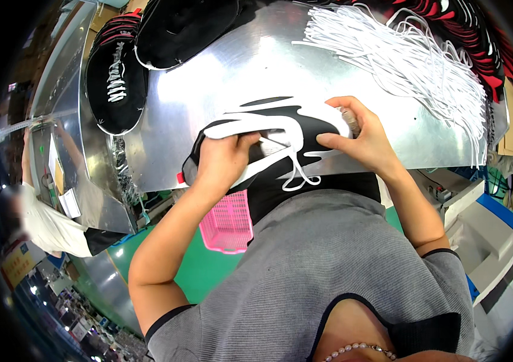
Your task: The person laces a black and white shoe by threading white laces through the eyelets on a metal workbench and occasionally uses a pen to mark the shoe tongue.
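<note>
A black and white shoe upper (pixel 280 123) lies at the near edge of a shiny metal table (pixel 220 78). My left hand (pixel 226 160) grips its left part, fingers closed on the fabric and a white lace (pixel 297 172) that loops down over the table edge. My right hand (pixel 362 136) pinches the upper's right end, with the thumb on the black panel. A bundle of white laces (pixel 413 57) lies spread on the table to the far right.
Stacks of black shoe uppers (pixel 116 78) sit at the table's far left, and black and red ones (pixel 468 30) at the far right. A pink plastic basket (pixel 227 222) hangs below the table. Another person (pixel 39 211) stands at the left. A white machine (pixel 486 235) sits low right.
</note>
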A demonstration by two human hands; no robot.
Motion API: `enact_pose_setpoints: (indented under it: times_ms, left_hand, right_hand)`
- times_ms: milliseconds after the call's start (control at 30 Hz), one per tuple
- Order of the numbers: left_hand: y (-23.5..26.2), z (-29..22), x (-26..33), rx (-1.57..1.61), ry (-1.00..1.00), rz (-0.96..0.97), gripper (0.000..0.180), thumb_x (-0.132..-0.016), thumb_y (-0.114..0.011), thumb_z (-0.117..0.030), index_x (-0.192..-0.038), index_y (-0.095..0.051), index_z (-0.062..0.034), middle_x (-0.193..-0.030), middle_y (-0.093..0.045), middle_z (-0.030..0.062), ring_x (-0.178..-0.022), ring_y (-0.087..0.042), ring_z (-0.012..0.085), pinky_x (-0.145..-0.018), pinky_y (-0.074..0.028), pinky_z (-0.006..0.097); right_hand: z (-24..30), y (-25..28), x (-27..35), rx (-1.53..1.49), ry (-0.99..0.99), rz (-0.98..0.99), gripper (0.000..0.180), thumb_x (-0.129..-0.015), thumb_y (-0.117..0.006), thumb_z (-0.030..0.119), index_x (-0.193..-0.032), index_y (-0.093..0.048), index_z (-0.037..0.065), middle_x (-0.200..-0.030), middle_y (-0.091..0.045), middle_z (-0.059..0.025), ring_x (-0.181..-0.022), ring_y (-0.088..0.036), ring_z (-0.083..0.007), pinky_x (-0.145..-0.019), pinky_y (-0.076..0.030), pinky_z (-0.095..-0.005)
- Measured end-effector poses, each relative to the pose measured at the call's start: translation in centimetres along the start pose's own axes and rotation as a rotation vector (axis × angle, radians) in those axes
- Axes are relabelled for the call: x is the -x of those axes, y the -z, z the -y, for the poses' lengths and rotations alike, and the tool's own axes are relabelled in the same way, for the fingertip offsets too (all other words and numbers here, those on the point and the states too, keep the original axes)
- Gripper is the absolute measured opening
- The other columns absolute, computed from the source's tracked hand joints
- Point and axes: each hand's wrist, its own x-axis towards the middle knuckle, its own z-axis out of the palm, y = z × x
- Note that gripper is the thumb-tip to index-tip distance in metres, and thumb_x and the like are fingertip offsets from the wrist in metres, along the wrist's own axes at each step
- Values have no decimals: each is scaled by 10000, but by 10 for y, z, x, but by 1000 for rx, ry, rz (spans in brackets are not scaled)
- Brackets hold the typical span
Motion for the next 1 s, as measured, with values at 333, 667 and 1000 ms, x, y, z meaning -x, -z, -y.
enact_pose_setpoints:
  times_ms: [333, 667, 1000]
  left_hand:
    - [1, -33, -5, 666, 306, 206, 166, -891, -720, -126, -1010, -716, -9, -989, -715, 69, -906, -635, 123, -869, -490, 274]
    - [38, -29, 22, -334, -269, -352, 17, -863, -663, -28, -870, -651, -19, -832, -663, 117, -750, -633, 256, -653, -486, 343]
    - [205, 143, 166, -891, 276, -886, 152, -917, -661, -167, -915, -682, -16, -797, -686, 135, -709, -636, 286, -686, -497, 384]
  right_hand:
    - [-1, 15, -4, -21, -114, 184, 536, -750, -853, 243, -1139, -568, 10, -1040, -625, -71, -972, -570, -132, -847, -460, -260]
    - [-16, -8, -6, -312, -48, -156, 588, -742, -866, 345, -1143, -564, 37, -888, -597, -44, -796, -543, -110, -703, -445, -248]
    - [-25, 15, -6, -262, -60, -203, 552, -776, -827, 364, -1136, -555, 46, -918, -618, -76, -847, -571, -140, -754, -451, -283]
